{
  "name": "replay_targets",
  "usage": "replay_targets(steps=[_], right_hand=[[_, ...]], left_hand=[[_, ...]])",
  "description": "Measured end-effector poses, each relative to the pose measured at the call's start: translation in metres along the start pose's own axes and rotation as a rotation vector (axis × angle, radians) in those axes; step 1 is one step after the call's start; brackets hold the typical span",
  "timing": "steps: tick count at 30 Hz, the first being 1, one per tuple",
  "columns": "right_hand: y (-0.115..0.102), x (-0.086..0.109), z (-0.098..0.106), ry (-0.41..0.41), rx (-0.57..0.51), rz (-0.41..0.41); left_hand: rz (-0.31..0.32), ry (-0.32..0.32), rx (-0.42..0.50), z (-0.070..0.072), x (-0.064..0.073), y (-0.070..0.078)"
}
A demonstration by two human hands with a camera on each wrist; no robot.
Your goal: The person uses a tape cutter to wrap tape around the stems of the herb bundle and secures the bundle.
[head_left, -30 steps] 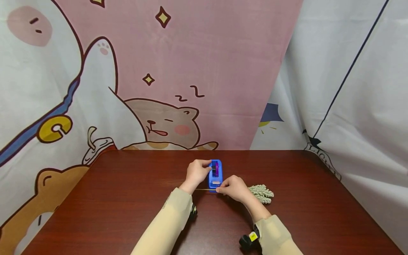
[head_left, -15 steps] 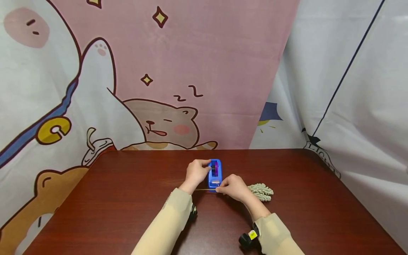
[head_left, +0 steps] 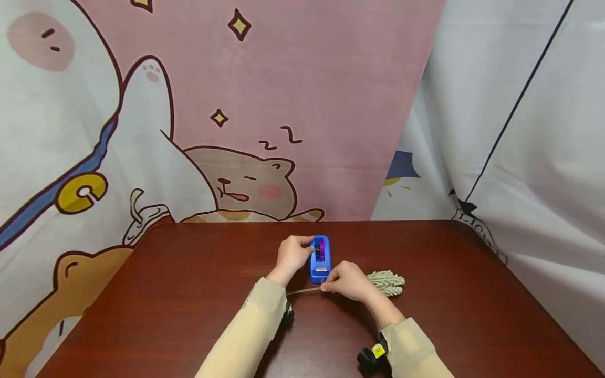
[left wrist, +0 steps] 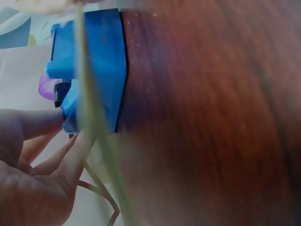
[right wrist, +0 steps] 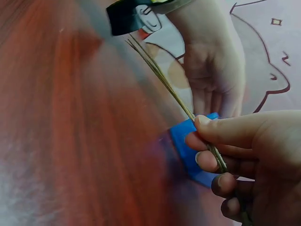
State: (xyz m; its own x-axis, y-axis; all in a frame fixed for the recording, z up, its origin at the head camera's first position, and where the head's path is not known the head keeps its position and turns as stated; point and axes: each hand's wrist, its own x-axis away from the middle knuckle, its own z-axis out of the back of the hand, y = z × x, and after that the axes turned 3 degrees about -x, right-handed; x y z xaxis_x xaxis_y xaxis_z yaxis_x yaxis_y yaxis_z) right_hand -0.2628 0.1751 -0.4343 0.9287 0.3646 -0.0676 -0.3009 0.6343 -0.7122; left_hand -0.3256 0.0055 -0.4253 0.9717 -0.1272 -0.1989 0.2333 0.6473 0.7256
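Observation:
My left hand [head_left: 292, 255] grips a blue tape dispenser [head_left: 321, 264] by its far left side, thumb and fingers on either side of it. A purple tape roll [left wrist: 46, 87] sits in the dispenser. My right hand [head_left: 348, 280] pinches the thin stems [right wrist: 164, 81] of a bunch of dried grain stalks, just in front of the dispenser's near end. The pale green seed heads [head_left: 386, 282] stick out to the right behind that hand. The bare stems point left, towards my left wrist. In the left wrist view they cross blurred before the dispenser.
Everything is over a dark red-brown wooden table [head_left: 189, 310]. A cartoon-printed cloth [head_left: 340, 105] hangs behind the table's far edge and along its sides. A black wrist camera [head_left: 367, 358] is strapped to the right wrist.
The right hand has drawn the stems slightly towards me, off the dispenser's near end, and they now slant a little. The left hand still holds the dispenser in place.

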Motion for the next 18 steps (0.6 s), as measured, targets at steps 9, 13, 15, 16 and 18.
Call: replay_targets(steps=[9,13,15,16,18], right_hand=[[-0.016,0.005,0.016,0.035,0.012,0.011],[-0.021,0.006,0.020,0.055,0.014,-0.010],[-0.023,0.007,0.021,0.065,0.015,-0.014],[-0.024,0.008,0.022,0.069,0.016,-0.015],[-0.026,0.009,0.023,0.077,0.021,-0.016]], left_hand=[[-0.046,-0.060,-0.065,0.015,-0.003,0.005],[-0.090,-0.091,-0.024,0.036,0.002,0.011],[-0.106,-0.128,0.016,0.047,0.007,0.014],[-0.113,-0.151,0.034,0.053,0.011,0.015],[-0.123,-0.200,0.054,0.062,0.018,0.018]])
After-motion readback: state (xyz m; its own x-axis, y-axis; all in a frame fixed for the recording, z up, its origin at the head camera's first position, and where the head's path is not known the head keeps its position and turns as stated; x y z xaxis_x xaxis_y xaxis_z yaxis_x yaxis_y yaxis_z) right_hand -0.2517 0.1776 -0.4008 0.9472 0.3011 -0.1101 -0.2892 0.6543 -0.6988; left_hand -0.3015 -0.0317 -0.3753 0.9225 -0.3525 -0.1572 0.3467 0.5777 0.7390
